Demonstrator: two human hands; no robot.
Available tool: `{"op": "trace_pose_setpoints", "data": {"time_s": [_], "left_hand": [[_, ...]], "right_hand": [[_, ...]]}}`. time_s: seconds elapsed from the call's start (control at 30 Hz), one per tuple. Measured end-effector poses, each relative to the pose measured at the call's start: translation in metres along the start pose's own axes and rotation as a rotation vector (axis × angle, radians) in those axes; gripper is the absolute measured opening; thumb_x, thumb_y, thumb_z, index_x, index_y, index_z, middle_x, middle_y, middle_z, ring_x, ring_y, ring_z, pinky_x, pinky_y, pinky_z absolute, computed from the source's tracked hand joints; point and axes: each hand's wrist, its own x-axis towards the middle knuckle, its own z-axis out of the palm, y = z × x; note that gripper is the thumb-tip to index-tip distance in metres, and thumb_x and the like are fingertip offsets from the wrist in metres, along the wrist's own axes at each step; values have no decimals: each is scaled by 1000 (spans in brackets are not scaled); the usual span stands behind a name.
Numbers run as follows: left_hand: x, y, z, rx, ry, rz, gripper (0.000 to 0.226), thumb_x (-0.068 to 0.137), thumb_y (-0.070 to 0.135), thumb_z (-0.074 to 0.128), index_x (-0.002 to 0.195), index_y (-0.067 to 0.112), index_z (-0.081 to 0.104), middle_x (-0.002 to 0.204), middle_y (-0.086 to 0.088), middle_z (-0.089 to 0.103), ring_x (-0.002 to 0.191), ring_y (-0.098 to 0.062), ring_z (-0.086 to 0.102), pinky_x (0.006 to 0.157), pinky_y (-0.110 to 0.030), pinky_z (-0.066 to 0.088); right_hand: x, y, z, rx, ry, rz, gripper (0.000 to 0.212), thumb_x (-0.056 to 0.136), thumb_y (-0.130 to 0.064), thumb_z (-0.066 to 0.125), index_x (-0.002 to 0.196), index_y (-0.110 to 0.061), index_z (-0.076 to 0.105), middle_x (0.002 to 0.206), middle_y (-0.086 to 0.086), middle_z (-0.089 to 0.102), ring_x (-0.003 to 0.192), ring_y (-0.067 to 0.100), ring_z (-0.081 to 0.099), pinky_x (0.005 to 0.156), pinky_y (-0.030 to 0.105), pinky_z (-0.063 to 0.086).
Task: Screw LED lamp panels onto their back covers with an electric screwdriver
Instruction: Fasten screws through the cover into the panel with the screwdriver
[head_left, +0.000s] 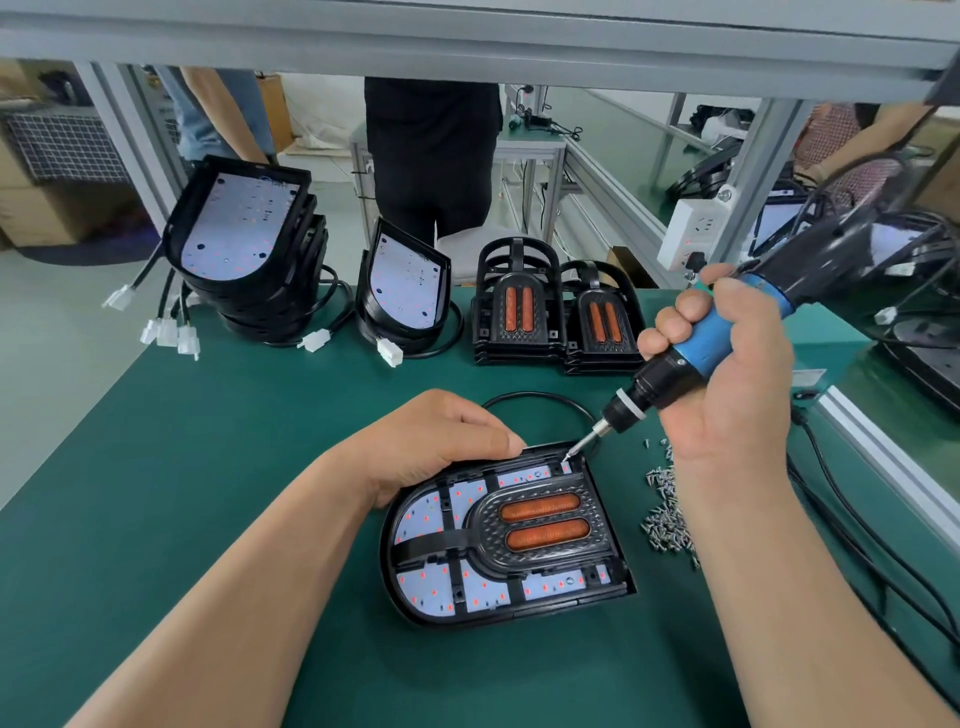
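Head view shows the right hand (727, 374) gripping the electric screwdriver (691, 358), bit tip on a corner hole of the lamp assembly (511, 530) lying on the green counter (208, 467). Left hand (441, 441) curls over its far edge, steadying it. Judged step: driving this corner screw; next needs another from the screw pile (670, 514).

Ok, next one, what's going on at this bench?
A person is fastening a lamp unit on the green mat. The right hand grips an electric screwdriver, its bit set at a screw hole in the unit's far right corner, while the left hand holds the unit's far edge. Loose screws lie in a pile to the right. Stacks of LED panels and black covers with orange lenses wait along the far side.
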Motion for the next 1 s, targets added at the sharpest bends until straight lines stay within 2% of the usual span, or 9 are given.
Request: {"op": "trace_pose_setpoints", "data": {"time_s": [0.17, 0.37, 0.57, 0.8, 1.0], "left_hand": [[0, 0, -1, 19, -4, -3, 29, 87, 31, 79, 106, 10, 82, 107, -19, 79, 96, -33, 75, 96, -50, 61], [1, 0, -1, 30, 1, 8, 24, 89, 28, 78, 105, 11, 83, 106, -18, 80, 92, -28, 75, 93, -46, 61], [1, 1, -1, 68, -15, 33, 34, 74, 37, 87, 102, 18, 84, 103, -10, 81, 90, -20, 77, 85, -33, 61], [3, 0, -2, 97, -9, 51, 28, 77, 33, 87, 102, 20, 85, 101, -6, 82, 89, -15, 77, 82, -27, 60], [4, 0, -2, 112, 1, 73, 30, 73, 38, 86, 99, 23, 85, 100, 0, 82, 89, -10, 77, 78, -19, 57]], "right_hand": [[-3, 4, 3, -42, -58, -3, 10, 95, -13, 56, 103, -15, 61, 78, 1, 51, 64, 15, 49, 62, 30, 46], [-5, 3, 6, -53, -95, -12, 12, 91, -15, 60, 104, -15, 62, 78, 1, 51, 65, 16, 50, 62, 30, 46], [-8, 1, 9, -58, -157, -40, 14, 95, -11, 53, 105, -15, 62, 76, 0, 52, 64, 16, 50, 63, 30, 47], [-13, -2, 16, -98, -260, -54, 19, 84, -13, 59, 100, -19, 68, 73, 0, 52, 61, 17, 48, 61, 31, 46], [-15, -3, 19, -111, -285, -44, 20, 82, -14, 60, 99, -20, 69, 72, 0, 50, 60, 18, 48, 60, 31, 45]]}}
